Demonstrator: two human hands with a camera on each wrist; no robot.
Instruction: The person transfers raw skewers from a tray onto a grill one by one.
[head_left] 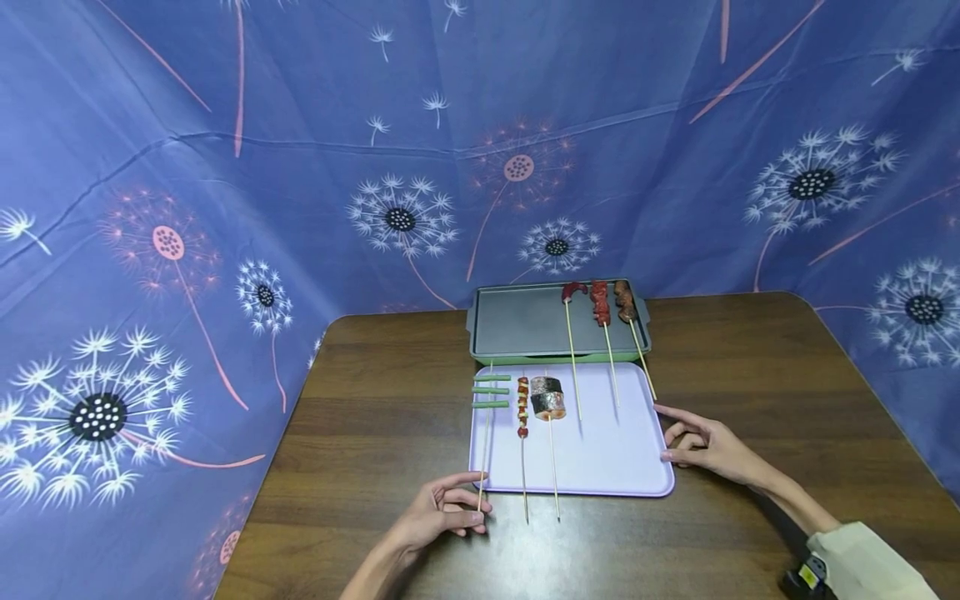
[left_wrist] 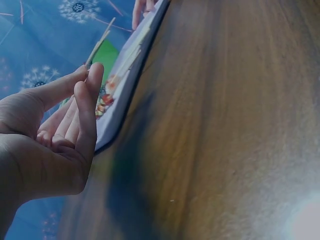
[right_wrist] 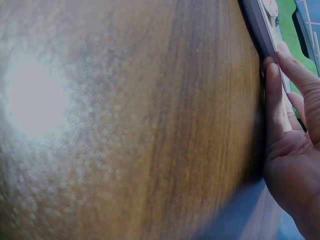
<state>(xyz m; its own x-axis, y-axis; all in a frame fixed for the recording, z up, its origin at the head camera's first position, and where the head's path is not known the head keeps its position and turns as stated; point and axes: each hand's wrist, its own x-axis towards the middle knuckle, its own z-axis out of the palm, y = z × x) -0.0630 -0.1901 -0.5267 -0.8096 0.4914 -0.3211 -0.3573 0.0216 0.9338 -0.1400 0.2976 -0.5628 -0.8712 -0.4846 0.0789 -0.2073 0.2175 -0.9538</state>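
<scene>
Now your left hand pinches a skewer by its end for lifting, while your right hand, fingers loose, steadies the tray.

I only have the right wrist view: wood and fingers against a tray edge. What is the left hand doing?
Observer: The left hand pinches the near end of the skewer with green pieces, at the lavender tray's front left corner.
Operator: What else lies on that tray?
Observer: Two more skewers: a small red-and-yellow one and a fish slice.
Operator: And the green thing behind it?
Observer: A green grill pan holding three meat skewers, their sticks reaching over the lavender tray.
</scene>
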